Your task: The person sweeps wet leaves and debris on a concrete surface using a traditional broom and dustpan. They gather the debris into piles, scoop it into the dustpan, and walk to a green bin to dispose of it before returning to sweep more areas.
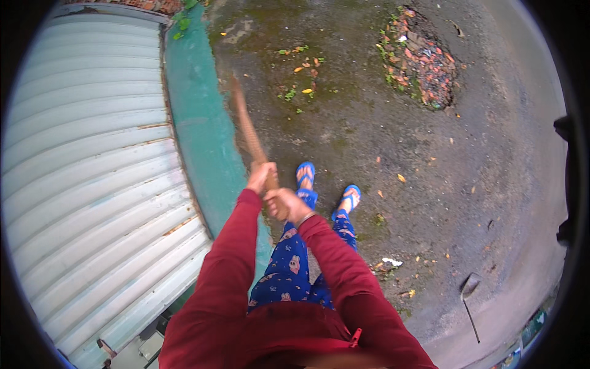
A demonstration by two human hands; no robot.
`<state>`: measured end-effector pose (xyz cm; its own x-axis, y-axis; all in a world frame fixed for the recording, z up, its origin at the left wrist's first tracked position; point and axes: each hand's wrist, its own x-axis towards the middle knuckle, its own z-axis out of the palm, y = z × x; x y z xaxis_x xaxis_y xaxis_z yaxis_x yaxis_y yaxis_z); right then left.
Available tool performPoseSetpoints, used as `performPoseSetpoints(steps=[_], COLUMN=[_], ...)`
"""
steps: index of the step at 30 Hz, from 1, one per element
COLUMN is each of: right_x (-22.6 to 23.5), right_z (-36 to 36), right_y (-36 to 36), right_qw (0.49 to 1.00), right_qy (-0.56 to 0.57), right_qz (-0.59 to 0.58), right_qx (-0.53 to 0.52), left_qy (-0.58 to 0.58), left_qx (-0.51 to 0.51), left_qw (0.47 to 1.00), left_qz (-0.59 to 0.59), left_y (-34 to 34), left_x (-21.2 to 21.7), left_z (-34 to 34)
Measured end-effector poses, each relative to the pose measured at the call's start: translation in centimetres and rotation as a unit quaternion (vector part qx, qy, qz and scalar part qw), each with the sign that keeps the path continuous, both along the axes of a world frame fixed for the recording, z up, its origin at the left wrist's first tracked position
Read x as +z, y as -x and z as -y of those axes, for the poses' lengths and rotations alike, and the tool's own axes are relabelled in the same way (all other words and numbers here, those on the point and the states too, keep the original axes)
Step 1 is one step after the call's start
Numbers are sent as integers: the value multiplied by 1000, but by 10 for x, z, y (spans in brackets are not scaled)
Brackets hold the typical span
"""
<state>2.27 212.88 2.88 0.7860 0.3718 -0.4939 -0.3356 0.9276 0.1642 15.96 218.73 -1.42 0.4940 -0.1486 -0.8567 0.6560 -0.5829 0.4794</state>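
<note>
A long brown wooden stick (pixel 247 126), blurred by motion, runs from my hands up and away over the wet dark ground. My left hand (pixel 259 177) grips it higher up and my right hand (pixel 286 205) grips its near end just below. Both arms wear dark red sleeves. Its far end, near scattered leaves (pixel 299 67), is too blurred to make out. My feet in blue sandals (pixel 305 175) stand just right of the hands.
A white ribbed shutter (pixel 92 184) with a green-painted kerb (pixel 200 123) fills the left. A pile of broken bricks and rubble (pixel 421 58) lies at the upper right. A dustpan-like tool (pixel 470 295) lies at the lower right.
</note>
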Motion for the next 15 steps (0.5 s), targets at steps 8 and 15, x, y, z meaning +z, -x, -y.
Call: performPoseSetpoints(steps=[8,15], right_x=[1,76], right_z=[26,-62], right_y=[99,-19], right_qw=[898,900], right_qy=[28,195], right_qz=[-369,-258], right_qx=[-237,-291], left_qy=[-29,184], left_qx=[-445,-308], left_qw=[895,909], left_qz=[-3,-212], left_y=[149,30], left_x=[-35,62], left_z=[125,67])
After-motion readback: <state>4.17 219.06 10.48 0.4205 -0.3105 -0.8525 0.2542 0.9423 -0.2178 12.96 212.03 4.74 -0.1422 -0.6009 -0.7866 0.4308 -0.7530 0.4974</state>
